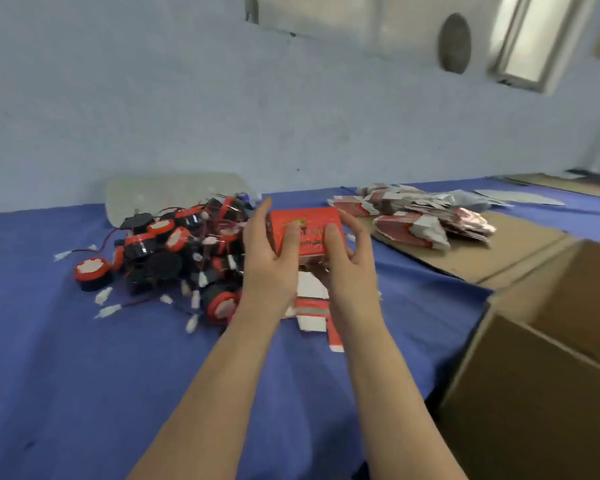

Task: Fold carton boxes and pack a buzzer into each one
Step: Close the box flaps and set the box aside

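Gripping one red carton box (305, 226) with our left hand (268, 265) and right hand (350, 271), we count one buzzer heap (174, 252), one flat-carton pile (423, 220).

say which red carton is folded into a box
The carton held by the left hand and right hand; the carton heap and the blank below the hands lie flat.

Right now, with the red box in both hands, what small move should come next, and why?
Probably tuck the near end of the red box shut: the left hand and right hand both grip it, thumbs on top, and that end looks open. Its contents are hidden.
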`<control>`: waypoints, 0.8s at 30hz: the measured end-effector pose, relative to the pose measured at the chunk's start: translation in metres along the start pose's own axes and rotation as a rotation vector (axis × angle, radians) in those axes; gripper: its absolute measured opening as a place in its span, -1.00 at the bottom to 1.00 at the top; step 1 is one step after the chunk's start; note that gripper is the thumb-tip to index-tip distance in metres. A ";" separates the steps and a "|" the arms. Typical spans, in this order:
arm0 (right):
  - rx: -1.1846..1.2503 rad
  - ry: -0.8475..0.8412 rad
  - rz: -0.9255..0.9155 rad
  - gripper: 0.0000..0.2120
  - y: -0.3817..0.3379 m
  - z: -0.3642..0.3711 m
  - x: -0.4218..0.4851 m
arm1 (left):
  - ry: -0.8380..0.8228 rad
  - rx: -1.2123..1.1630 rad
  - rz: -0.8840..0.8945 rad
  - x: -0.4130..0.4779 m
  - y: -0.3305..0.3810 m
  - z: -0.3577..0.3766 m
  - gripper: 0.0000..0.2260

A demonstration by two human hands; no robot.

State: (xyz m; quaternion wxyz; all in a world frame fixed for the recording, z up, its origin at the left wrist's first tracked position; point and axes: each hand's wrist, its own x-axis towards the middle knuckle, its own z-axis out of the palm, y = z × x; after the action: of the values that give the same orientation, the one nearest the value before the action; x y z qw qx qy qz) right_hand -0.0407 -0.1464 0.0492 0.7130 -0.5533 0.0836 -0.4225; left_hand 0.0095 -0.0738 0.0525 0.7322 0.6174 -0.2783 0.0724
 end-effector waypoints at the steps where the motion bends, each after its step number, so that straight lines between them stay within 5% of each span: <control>1: -0.024 0.086 -0.047 -0.84 -0.023 -0.031 0.005 | -0.083 -0.026 0.008 -0.003 0.011 0.038 -0.58; 4: -0.266 0.414 -0.141 -0.86 -0.086 -0.126 0.001 | -0.317 -0.154 -0.018 -0.037 0.039 0.146 -0.66; 7: -0.736 0.731 -0.130 -0.68 -0.135 -0.213 -0.030 | -0.681 -0.260 -0.236 -0.093 0.058 0.236 -0.76; 11: -1.092 1.035 -0.240 -0.54 -0.163 -0.264 -0.075 | -1.096 -0.275 -0.529 -0.156 0.087 0.295 -0.51; 17: -0.771 0.756 -0.387 -0.71 -0.141 -0.233 -0.062 | -0.998 -0.466 -0.656 -0.140 0.083 0.273 -0.65; 24: -0.551 0.458 -0.320 -0.75 -0.076 -0.165 -0.032 | -0.448 -0.429 -0.378 -0.081 0.042 0.195 -0.84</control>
State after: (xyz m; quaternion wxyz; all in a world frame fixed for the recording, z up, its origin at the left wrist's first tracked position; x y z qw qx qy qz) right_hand -0.1963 -0.2446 0.0419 0.4259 -0.6214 0.2635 -0.6025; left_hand -0.1389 -0.2296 0.0652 0.7663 0.4910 -0.3215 -0.2614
